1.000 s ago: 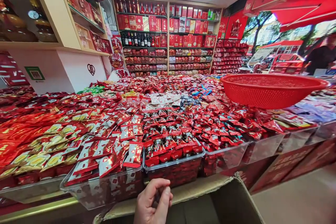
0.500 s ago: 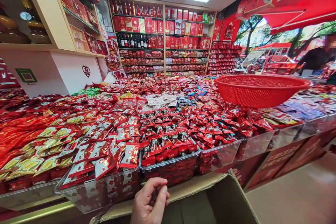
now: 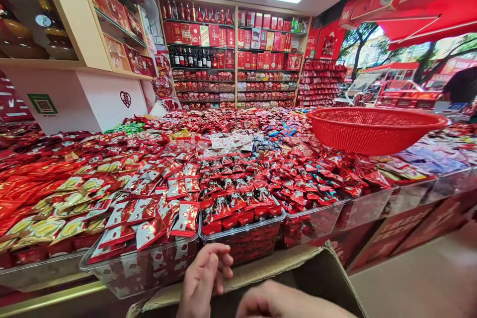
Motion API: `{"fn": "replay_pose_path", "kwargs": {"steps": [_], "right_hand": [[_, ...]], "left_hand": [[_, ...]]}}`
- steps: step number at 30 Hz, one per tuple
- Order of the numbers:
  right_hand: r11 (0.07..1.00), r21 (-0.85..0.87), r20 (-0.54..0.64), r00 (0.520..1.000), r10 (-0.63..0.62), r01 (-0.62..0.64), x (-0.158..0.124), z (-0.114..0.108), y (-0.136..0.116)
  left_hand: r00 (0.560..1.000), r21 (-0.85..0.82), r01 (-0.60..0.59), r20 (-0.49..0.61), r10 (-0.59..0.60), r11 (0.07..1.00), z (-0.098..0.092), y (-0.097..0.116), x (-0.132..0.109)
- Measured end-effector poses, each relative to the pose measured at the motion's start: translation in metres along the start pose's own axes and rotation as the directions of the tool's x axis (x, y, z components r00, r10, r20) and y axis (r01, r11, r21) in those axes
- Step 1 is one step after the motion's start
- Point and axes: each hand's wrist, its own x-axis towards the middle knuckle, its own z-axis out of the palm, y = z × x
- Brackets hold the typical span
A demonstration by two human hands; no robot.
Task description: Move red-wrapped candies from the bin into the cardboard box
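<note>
My left hand is at the lower middle, over the near edge of a cardboard box. Its fingers are loosely bent and apart, with nothing visible in them. Low in the picture, my right hand reaches in from the right above the box; it is blurred and its fingers are mostly hidden. Just beyond both hands stands a clear plastic bin packed with red and black wrapped sweets. To its left, another clear bin holds red and white packets.
A red plastic basket rests on the heaped packets at the right. Gold and red packets lie at the left. White cabinets jut out there, and stocked shelves line the back. A person is at the far right.
My right hand has come into view from the lower right. My left hand has shifted slightly left and turned, its fingers loosening. The view has moved slightly.
</note>
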Motion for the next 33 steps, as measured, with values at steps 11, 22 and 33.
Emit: {"fn": "replay_pose_path", "kwargs": {"steps": [11, 22, 33], "right_hand": [[0.977, -0.093, -0.683, 0.702, -0.202, 0.191, 0.044, 0.014, 0.020], [0.905, -0.340, -0.793, 0.439, -0.422, 0.256, 0.040, 0.015, 0.027], [0.806, -0.247, -0.716, 0.458, -0.526, 0.539, 0.022, 0.005, 0.012]], "left_hand": [[0.991, 0.486, -0.101, -0.029, 0.131, 0.868, 0.007, -0.007, 0.000], [0.992, 0.302, 0.071, -0.125, -0.035, 0.951, 0.012, 0.000, -0.005], [0.986, 0.183, 0.010, -0.167, 0.021, 0.983, 0.016, 0.006, -0.007]]}}
